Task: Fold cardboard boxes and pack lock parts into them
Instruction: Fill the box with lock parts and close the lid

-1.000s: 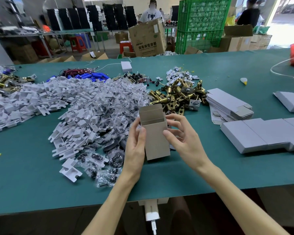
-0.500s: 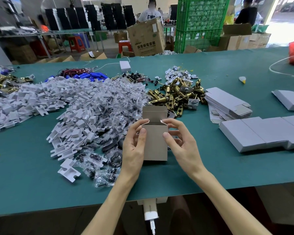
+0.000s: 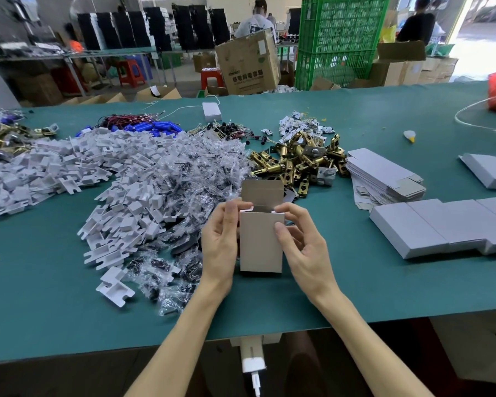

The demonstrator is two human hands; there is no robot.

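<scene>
Between the two hands, just above the near part of the green surface (image 3: pixel 355 282), a small cardboard box (image 3: pixel 260 243) stands upright, its long axis running from the person toward the far side of the view, open end away. The left hand (image 3: pixel 219 247) holds the left wall, thumb on the front face near the top corner, the other fingers (image 3: pixel 232 210) curled round the edge. The right hand (image 3: pixel 301 242) mirrors it on the right wall, thumb pressed on the front panel and fingertips reaching over the top right corner. Both grips are closed on the box but loosely, with the palms off the card.

What matters next is the top end. The lid flap (image 3: pixel 261 191) stands straight up beyond the opening, and the two small side flaps (image 3: pixel 248 209) lie right at the fingertips, bent slightly inward. The opening faces up and away, so parts would go in from above; the end nearer the wrists cannot be seen, and whether it is closed I cannot tell.

The brass latches (image 3: pixel 298 163) lie beyond the box and a little to the right, nearer the right hand. The bagged parts (image 3: pixel 184 179) and white plastic pieces (image 3: pixel 112 173) spread to the left, nearer the left hand. Flat blanks (image 3: pixel 384 176) are stacked well to the right.
</scene>
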